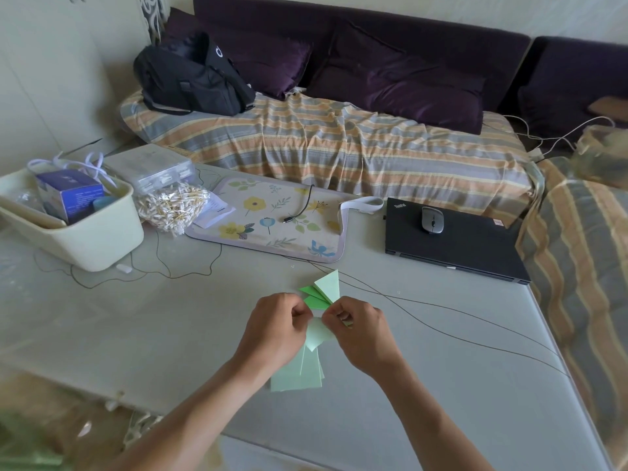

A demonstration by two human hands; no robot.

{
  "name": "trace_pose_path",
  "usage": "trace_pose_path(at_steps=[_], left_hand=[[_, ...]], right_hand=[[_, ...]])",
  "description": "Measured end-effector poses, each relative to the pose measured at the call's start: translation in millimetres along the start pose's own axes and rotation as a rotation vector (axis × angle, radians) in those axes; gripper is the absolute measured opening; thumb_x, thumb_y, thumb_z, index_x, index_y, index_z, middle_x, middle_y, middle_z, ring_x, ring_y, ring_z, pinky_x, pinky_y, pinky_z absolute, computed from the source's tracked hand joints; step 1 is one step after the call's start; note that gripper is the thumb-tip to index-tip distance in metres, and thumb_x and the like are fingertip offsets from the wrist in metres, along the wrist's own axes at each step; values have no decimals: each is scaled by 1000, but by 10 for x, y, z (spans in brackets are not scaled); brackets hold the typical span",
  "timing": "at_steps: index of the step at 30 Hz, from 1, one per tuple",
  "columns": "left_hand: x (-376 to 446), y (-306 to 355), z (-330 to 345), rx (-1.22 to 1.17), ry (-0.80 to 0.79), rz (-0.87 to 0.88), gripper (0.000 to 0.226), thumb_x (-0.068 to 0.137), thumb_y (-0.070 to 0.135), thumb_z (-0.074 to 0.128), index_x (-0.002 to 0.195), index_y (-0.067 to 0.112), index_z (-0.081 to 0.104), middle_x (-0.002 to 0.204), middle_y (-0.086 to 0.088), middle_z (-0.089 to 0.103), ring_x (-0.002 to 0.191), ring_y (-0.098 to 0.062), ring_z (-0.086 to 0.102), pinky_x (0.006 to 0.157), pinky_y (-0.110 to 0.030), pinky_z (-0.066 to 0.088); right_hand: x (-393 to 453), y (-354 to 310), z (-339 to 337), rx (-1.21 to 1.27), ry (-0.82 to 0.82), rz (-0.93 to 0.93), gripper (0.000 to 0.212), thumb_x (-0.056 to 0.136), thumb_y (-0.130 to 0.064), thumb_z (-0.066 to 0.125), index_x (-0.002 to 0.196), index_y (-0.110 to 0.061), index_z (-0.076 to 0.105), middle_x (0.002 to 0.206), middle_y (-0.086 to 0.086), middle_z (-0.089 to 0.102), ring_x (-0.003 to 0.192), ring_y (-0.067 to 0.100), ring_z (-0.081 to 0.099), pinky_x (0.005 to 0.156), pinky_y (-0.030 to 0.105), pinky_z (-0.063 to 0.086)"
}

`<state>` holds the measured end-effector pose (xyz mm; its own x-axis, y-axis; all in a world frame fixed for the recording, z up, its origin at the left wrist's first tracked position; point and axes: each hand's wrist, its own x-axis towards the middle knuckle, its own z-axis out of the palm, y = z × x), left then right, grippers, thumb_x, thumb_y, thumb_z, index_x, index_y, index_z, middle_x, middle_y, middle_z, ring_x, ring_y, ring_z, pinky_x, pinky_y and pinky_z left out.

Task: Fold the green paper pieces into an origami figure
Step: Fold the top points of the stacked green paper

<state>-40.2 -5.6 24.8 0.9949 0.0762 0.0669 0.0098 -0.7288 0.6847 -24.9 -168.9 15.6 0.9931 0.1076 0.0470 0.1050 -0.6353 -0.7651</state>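
Note:
My left hand [277, 329] and my right hand [360, 333] meet above the table, both pinching a pale green paper piece [317, 334] between curled fingers and thumbs. Just beyond the hands lie folded green triangles [323, 290], some bright green, one pale. Under my left wrist a small stack of pale green paper sheets [300, 373] lies flat on the grey table [170, 334]. The part of the held piece between my fingertips is hidden.
A floral mat [272, 215] with a cable lies at the back, a closed black laptop [455, 243] with a mouse [432, 219] to the right. A cream bin [85, 239] and a bag of cotton swabs [173, 205] stand at left. Thin black wires [441, 331] cross the table.

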Motion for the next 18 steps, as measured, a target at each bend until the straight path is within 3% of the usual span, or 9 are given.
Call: trace_pose_path(at_steps=[4, 7, 15, 18], left_hand=[[-15, 13, 10, -11, -52, 20, 11, 86, 25, 66, 80, 22, 74, 78, 13, 73, 81, -7, 68, 75, -29, 55], [-13, 13, 11, -17, -63, 14, 11, 85, 34, 71, 77, 26, 72, 75, 17, 70, 77, -3, 67, 72, -28, 55], [-1, 8, 12, 28, 15, 27, 13, 86, 27, 68, 75, 21, 71, 72, 12, 71, 73, -11, 68, 68, -34, 56], [-6, -1, 12, 35, -3, 22, 13, 86, 27, 67, 75, 21, 71, 73, 10, 71, 74, -11, 68, 69, -34, 56]], right_hand=[[-13, 13, 27, -24, -3, -31, 10, 90, -17, 67, 82, -13, 72, 78, -5, 71, 73, 7, 60, 67, 12, 43], [-17, 5, 34, -13, -22, -53, 9, 89, -18, 70, 81, -17, 72, 78, -10, 70, 72, 1, 59, 66, 9, 42], [11, 23, 1, 8, 8, 26, 9, 90, -17, 69, 81, -14, 72, 72, -9, 67, 67, -3, 58, 63, 9, 43], [4, 52, 7, 0, 16, 16, 10, 89, -12, 68, 79, -12, 71, 73, -4, 69, 69, 7, 59, 62, 18, 46]])
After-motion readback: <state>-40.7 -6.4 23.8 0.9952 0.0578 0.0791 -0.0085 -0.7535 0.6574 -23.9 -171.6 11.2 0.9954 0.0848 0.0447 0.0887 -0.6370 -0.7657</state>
